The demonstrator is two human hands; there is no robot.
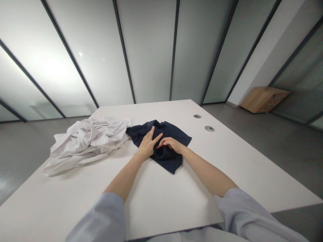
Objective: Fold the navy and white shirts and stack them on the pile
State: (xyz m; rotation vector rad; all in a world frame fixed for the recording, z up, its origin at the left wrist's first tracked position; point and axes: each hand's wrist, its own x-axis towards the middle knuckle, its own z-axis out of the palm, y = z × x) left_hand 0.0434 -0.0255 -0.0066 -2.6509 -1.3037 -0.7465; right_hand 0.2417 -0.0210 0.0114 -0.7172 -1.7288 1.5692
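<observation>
A dark navy piece of fabric [173,163] lies crumpled on the white table, its corners spread out flat. My left hand [147,144] rests on its left part with fingers spread. On the right side of the fabric, my right hand [172,144] has its fingers bent inward, gathering a fold near the middle. The fingertips are partly hidden in the dark folds. Whether the fabric is a garment or a plain cloth, I cannot tell.
To the left, a loose heap of white fabric [91,137] reaches near the edge of the table [161,201]. Two round cable holes, one nearer [209,128] and one farther [197,116], sit at the right. A wooden cabinet [262,99] stands on the floor beyond, by frosted glass panels.
</observation>
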